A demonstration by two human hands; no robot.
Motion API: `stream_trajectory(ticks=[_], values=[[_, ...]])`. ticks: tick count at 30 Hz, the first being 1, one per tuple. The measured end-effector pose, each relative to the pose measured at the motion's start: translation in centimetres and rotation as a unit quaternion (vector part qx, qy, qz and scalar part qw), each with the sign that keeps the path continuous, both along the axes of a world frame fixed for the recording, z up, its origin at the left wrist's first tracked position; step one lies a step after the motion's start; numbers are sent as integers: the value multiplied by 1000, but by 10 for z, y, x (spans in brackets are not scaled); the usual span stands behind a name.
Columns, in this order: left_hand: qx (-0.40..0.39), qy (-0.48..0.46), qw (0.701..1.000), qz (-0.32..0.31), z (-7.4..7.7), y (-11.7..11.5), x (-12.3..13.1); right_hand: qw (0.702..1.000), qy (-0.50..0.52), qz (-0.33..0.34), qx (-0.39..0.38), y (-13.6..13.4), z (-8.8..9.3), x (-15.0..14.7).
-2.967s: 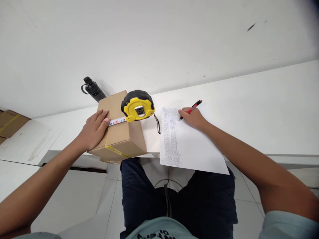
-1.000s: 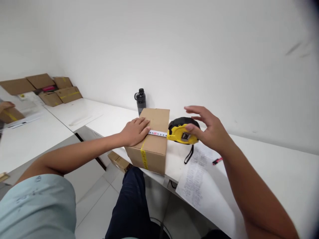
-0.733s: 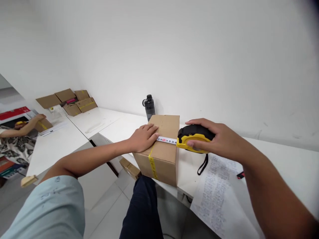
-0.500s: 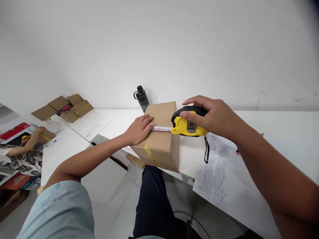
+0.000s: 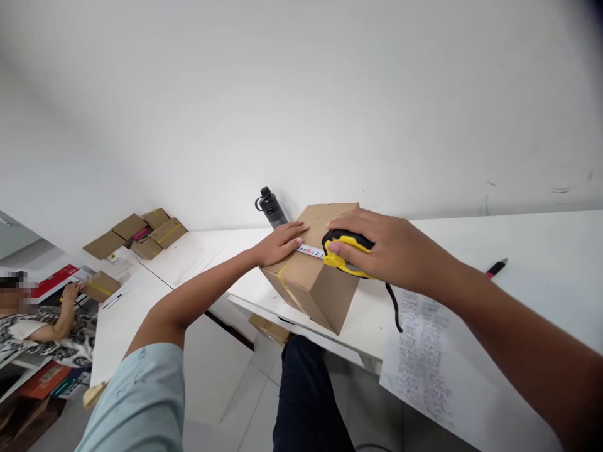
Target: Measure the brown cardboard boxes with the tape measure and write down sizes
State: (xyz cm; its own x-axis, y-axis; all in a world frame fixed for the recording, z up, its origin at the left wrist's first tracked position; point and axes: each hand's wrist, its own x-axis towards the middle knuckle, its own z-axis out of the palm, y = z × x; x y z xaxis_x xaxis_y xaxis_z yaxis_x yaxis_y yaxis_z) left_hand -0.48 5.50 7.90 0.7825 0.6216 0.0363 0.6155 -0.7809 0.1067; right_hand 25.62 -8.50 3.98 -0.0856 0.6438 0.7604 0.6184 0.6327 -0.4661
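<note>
A closed cardboard box (image 5: 332, 221) with yellow tape on it rests at the front edge of the white table. My left hand (image 5: 280, 243) lies on the box top, fingers stretched out, its thumb on the white blade (image 5: 311, 252) of a tape measure. The blade runs across the top of the box; digits 8, 9 and beyond show, and its end is hidden under the hand. At the box's right upper edge, my right hand (image 5: 384, 242) is wrapped around the yellow and black tape measure (image 5: 346, 269). Its black strap (image 5: 393, 307) hangs down.
Behind the box, a dark bottle (image 5: 272, 207) stands by the wall. Handwritten paper (image 5: 424, 370) overhangs the table front at right, near a pen (image 5: 497, 269). Several cartons (image 5: 127, 227) lie at the far left, where another person (image 5: 51, 329) holds a box (image 5: 101, 285).
My view has shifted. The box looks turned, with more of its right side showing. The tape measure has tilted and sits closer over the box's right edge, with slightly less blade visible.
</note>
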Motion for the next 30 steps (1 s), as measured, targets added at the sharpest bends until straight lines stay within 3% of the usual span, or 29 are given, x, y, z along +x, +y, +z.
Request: stream_trajectory(ticks=[4, 7, 18, 24, 30], values=[[-2, -24, 999, -22, 3, 20, 12, 994, -65, -30, 85, -1, -3, -8], [21, -23, 999, -21, 7, 22, 16, 990, -88, -55, 97, 0, -4, -9], [28, 67, 997, -16, 5, 30, 20, 992, -82, -66, 71, 2, -2, -10], [45, 47, 998, -26, 4, 31, 19, 993, -100, -58, -11, -4, 3, -5], [105, 5, 994, -4, 2, 25, 12, 997, -62, -37, -41, -1, 8, 0]])
